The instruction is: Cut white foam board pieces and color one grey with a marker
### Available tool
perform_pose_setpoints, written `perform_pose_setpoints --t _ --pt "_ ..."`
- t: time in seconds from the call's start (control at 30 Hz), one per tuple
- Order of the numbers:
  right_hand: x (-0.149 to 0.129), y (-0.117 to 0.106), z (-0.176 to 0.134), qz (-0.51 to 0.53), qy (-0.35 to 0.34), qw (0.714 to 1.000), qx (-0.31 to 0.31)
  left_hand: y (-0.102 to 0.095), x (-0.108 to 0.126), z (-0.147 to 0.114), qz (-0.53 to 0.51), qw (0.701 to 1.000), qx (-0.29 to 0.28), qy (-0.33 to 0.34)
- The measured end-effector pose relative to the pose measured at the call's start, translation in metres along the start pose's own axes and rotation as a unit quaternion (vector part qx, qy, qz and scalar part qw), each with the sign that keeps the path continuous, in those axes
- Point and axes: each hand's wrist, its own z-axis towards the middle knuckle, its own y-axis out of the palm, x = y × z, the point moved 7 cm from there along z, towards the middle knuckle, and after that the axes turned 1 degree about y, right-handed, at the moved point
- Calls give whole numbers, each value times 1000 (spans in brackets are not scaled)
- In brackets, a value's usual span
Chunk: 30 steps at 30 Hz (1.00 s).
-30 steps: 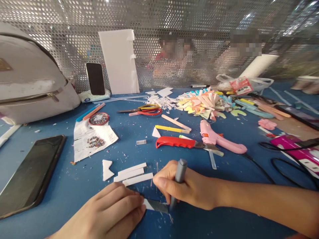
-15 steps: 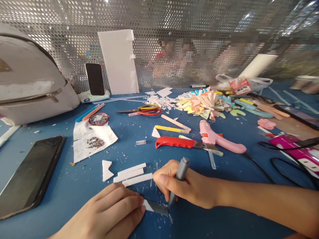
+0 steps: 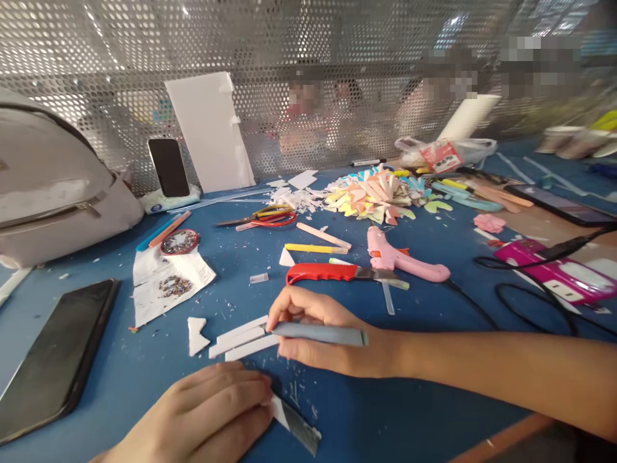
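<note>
My left hand [image 3: 212,408] lies with its fingers together over a narrow white strip [image 3: 281,411], pinning it to the table. The strip's exposed end is coloured dark grey; the rest is hidden under the fingers. In my right hand [image 3: 328,315] is a grey marker [image 3: 321,332], gripped between thumb and fingers and lying nearly level. Its tip points left, over several white strips [image 3: 238,337] that lie side by side. A notched white foam piece [image 3: 196,335] rests left of those strips.
Beyond my hands lie a red-handled knife [image 3: 322,272], a pink glue gun [image 3: 402,257], scissors [image 3: 270,217] and a pile of coloured paper pieces [image 3: 373,196]. Phones [image 3: 58,347], a backpack [image 3: 58,186] and a magenta power strip [image 3: 554,273] flank them. A perforated metal panel [image 3: 270,128] stands behind.
My right hand has lifted the marker off the strip's grey end and moved up and left, tipping the marker from upright to nearly level. The strip's grey end now slants further downward.
</note>
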Motion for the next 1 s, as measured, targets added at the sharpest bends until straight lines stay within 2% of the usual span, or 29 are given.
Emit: perform_pose_setpoints --t 0.1,0.23,0.4,0.63,0.73,0.9,1.0 --pt "-7 -1 -2 -48 -33 998 -4 5 -3 4 -7 999 -25 -27" --pt "-11 0 -6 -89 -55 994 -13 -1 -6 4 3 999 -6 -49" --pt "-6 13 -5 -105 -20 994 -28 -3 -7 -4 66 996 -49 -33" --pt "3 19 3 -167 25 985 -25 0 -8 -9 65 995 -69 -40" --pt "4 18 4 -183 34 982 -23 2 -9 -13 71 995 -56 -44" --pt "5 19 5 -210 54 976 -28 3 -7 -19 87 996 -1 -25" --pt "6 18 4 -234 69 969 -28 4 -11 -19 70 995 21 -69"
